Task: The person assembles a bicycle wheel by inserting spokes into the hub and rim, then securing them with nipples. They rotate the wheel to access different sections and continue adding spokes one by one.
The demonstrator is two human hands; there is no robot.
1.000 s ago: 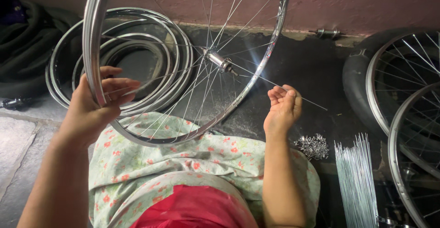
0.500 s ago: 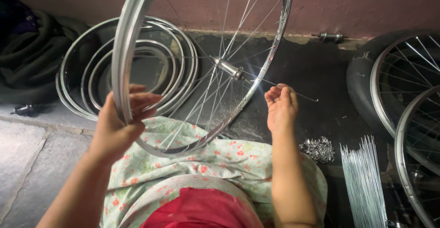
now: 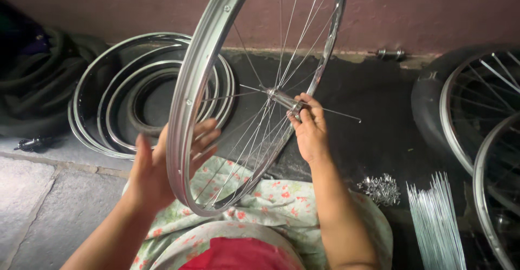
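Steel wheel rim (image 3: pixel 187 107) running off the top edge, my left hand (image 3: pixel 157 167) blurring, fingers spread loosely against it, my right hand (image 3: pixel 310 134) fingers pinching a spoke (image 3: pixel 336 114) beside the hub (image 3: pixel 281 97)

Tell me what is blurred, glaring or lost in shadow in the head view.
Head view: the left hand is motion-blurred against the wheel rim; the rim shows bright glare along its edge; the right hand at the hub is sharp; the tyres at far left sink into shadow.
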